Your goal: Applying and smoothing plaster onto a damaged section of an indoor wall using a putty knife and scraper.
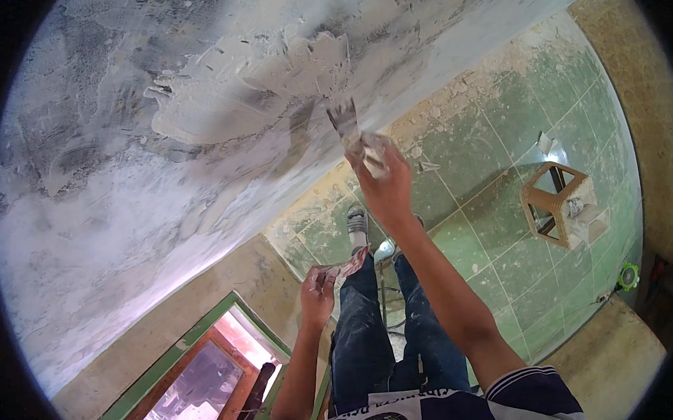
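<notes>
My right hand (380,167) grips a putty-smeared scraper (343,119), its blade at or very close to the mottled grey wall (110,57), just below a thick patch of wet off-white putty (236,93). My left hand (319,288), lower and nearer my body, is closed on a reddish, putty-coated flat piece (349,263), perhaps a second blade; its exact kind is unclear. My forearms rise from the lower edge over my dusty jeans and sandalled feet.
Green floor tiles (486,224) with plaster debris run along the wall's foot. A box-like wooden stool (551,200) stands at the right, with a small green round object (628,275) beyond it. A green-framed window (194,369) is at lower left.
</notes>
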### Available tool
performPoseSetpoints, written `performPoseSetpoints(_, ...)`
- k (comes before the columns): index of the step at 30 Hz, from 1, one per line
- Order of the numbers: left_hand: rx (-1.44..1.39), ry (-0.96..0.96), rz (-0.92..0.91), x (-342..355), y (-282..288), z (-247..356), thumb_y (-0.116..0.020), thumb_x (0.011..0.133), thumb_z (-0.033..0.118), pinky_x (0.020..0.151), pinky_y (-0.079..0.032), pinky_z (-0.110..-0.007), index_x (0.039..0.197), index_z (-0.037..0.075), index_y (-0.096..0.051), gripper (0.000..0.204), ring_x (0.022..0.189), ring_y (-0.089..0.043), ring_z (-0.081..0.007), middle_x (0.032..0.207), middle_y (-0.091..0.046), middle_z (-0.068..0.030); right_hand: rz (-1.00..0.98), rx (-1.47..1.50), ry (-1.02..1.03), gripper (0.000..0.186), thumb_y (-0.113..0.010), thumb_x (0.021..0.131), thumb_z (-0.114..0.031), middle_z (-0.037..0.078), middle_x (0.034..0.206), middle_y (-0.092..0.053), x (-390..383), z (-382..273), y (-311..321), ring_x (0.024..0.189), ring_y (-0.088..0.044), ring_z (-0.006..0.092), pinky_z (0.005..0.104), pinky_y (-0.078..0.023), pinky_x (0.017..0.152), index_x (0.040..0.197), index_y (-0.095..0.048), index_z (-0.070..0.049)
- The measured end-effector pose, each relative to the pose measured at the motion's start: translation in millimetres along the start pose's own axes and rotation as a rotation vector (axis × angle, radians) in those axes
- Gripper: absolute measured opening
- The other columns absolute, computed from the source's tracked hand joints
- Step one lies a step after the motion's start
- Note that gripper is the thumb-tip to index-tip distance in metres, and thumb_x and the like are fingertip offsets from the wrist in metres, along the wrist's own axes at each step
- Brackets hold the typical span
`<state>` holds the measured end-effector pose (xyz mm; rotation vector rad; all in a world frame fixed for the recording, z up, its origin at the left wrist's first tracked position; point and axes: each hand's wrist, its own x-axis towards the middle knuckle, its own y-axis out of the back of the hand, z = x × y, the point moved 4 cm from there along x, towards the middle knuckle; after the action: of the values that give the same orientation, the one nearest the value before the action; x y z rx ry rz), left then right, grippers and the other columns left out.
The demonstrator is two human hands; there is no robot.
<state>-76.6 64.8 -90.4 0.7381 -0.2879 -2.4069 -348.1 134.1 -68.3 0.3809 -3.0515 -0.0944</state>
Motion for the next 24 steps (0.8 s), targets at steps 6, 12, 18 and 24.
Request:
performPoseSetpoints(6, 0.060, -0.051, -0.001, 2, 2, 6, -0.063, 0.094, 0.006, 0.072, -0.048, -0.027, 0.096, -0.002, -0.061, 0.008, 0.079, -0.060, -0.0123, 0.086, -0.065, -0.0068, 0.018, -0.044, 0.156, 0.030, -0.071, 0.085, -0.012, 0.019, 0.110, -0.064, 26, 2, -18, 0.101, -0.063, 0.0382, 0.0405, -0.052, 0.083, 0.112, -0.063, -0.001)
performPoseSetpoints(12, 0.145, -0.187, 0.032, -13, 27, 42, -0.059, 0.097, 0.009, 0.067, -0.047, -0.025, 0.099, 0.001, -0.058, 0.009, 0.071, -0.057, -0.0098, 0.078, -0.060, -0.0023, -0.133, -0.496, -0.072, 0.041, -0.070, 0.083, -0.021, 0.024, 0.113, -0.063, -89, 104, 53, 0.104, -0.060, 0.0425, 0.0463, -0.050, 0.088, 0.117, -0.061, 0.000)
performPoseSetpoints(18, -0.503, 0.141, 0.030, -33, 46, 118, -0.060, 0.098, 0.016, 0.046, -0.036, -0.023, 0.092, 0.008, -0.057, 0.010, 0.054, -0.045, -0.0059, 0.067, -0.051, 0.0027, -0.046, -0.306, -0.476, 0.034, -0.061, 0.089, -0.017, 0.018, 0.098, -0.066, -194, 45, 192, 0.090, -0.067, 0.0315, 0.0375, -0.052, 0.075, 0.116, -0.060, 0.004)
performPoseSetpoints(24, -0.359, 0.200, -0.359, -27, 19, 182, -0.062, 0.097, 0.029, 0.040, -0.030, -0.021, 0.090, 0.013, -0.060, 0.018, 0.047, -0.041, -0.0035, 0.061, -0.048, 0.0066, 0.204, 0.235, -0.541, 0.039, -0.038, 0.101, -0.038, 0.004, 0.078, -0.061, -244, -79, 256, 0.057, -0.051, 0.0090, 0.0241, -0.039, 0.047, 0.112, -0.057, -0.005)
